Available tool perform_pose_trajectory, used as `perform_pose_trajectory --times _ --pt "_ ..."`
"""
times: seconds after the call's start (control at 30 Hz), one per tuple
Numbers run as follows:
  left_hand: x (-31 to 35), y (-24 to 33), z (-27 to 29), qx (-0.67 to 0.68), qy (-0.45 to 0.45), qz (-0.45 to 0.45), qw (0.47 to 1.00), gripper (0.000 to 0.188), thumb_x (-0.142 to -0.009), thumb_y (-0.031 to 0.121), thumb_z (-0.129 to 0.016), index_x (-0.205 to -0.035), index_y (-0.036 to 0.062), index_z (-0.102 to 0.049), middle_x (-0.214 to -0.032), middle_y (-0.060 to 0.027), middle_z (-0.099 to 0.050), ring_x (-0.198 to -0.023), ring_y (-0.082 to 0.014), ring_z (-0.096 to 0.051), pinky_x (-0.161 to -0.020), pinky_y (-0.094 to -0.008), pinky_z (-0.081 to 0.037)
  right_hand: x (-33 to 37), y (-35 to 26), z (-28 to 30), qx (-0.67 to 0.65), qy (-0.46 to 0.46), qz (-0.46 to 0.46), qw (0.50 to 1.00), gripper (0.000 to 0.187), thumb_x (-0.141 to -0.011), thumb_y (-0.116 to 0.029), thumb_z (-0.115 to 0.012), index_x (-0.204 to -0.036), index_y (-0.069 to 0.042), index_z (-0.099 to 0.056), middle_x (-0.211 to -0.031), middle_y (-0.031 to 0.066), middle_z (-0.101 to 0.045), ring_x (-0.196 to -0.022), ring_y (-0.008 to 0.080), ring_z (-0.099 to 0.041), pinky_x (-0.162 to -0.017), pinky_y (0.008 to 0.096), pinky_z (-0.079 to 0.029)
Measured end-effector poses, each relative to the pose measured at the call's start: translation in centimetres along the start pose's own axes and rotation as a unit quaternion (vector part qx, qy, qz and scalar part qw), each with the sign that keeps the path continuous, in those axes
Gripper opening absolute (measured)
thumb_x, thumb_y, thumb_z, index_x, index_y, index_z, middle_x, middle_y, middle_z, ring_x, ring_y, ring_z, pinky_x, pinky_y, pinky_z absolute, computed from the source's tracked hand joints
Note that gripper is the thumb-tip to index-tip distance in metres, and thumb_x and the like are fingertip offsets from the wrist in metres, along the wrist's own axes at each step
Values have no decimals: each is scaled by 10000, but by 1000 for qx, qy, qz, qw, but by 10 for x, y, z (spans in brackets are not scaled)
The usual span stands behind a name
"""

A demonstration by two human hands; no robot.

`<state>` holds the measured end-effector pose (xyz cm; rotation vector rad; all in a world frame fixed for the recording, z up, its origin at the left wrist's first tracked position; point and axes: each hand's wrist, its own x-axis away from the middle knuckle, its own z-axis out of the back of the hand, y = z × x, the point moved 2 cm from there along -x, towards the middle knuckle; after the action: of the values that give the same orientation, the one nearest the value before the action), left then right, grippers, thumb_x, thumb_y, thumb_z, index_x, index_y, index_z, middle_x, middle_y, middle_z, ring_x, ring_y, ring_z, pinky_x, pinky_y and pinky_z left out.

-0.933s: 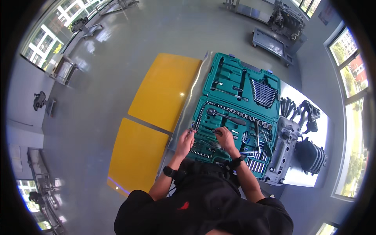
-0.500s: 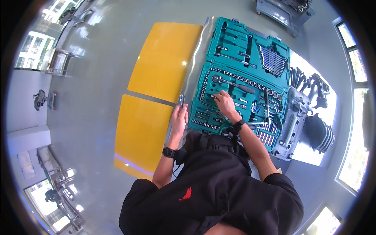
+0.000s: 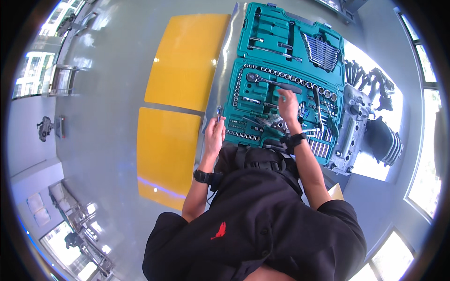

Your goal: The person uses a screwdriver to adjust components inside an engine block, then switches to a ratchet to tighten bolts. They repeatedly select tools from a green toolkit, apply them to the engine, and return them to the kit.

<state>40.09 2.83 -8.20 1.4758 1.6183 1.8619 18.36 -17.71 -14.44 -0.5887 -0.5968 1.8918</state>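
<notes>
My left hand (image 3: 215,136) is closed around what looks like a small chrome ratchet wrench (image 3: 219,111), its shiny head sticking up past the fingers beside the case's left edge. Over the middle of the green tool case (image 3: 229,89), my right hand (image 3: 288,107) hovers with its fingers loosely bent and apart, and nothing shows in them. Just beyond its fingertips lies a larger ratchet wrench (image 3: 253,78) with a dark handle. A row of sockets (image 3: 287,76) runs behind that. Below the right hand, a grey metal piece (image 3: 276,122) is partly hidden.
Combination wrenches (image 3: 322,52) fill part of the raised lid. Right of the case lie a metal engine cover (image 3: 350,133), a black ribbed hose (image 3: 384,140) and dark curved parts (image 3: 382,89). Yellow panels (image 3: 168,154) lie to the left.
My right hand has moved right and away from the small slots at the case's left-middle, its fingers loosening. The left hand keeps its hold on the small wrench. The whole view has shifted slightly.
</notes>
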Motion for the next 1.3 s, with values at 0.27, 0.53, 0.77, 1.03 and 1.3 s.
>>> perform_pose_trajectory --times 0.27,0.53,0.77,1.03,1.3 --pt "-7 -19 -19 -14 -30 21 999 137 -980 160 -522 -1051 52 -569 -664 46 -450 -543 -24 -413 -475 -186 -346 8 -27 -3 12 -189 31 981 243 -841 -149 -611 -1082 -136 -646 -962 99 -595 -935 308 -600 -771 421 -525" --pt "-8 -5 -47 -52 -42 3 998 148 -975 158 -529 -1063 45 -569 -668 47 -454 -548 -23 -413 -477 -184 -346 -7 -48 -61 87 -227 80 967 272 -854 -280 -640 -997 -87 -515 -805 124 -596 -710 334 -635 -601 444 -496" --pt "-9 -14 -31 -42 -26 16 999 158 -977 156 -525 -1079 45 -571 -674 45 -456 -553 -28 -411 -481 -187 -341 -12 -53 -36 -26 -167 -14 986 267 -866 -220 -595 -1015 -22 -495 -733 193 -642 -674 388 -638 -620 475 -506" --pt "-21 -18 -31 -29 -16 10 999 177 -962 167 -549 -1080 38 -574 -672 45 -478 -561 -13 -424 -477 -175 -347 -1 -20 -32 -34 -159 50 985 125 -815 -137 -642 -918 -66 -630 -920 92 -652 -847 308 -626 -710 402 -513" --pt "-22 -16 -37 -13 -69 48 996 217 -1011 212 -468 -1085 41 -578 -605 46 -427 -506 -27 -393 -453 -193 -335 -8 27 15 137 -17 -10 990 141 -780 -155 -694 -912 -108 -677 -930 65 -616 -919 288 -575 -779 377 -496"
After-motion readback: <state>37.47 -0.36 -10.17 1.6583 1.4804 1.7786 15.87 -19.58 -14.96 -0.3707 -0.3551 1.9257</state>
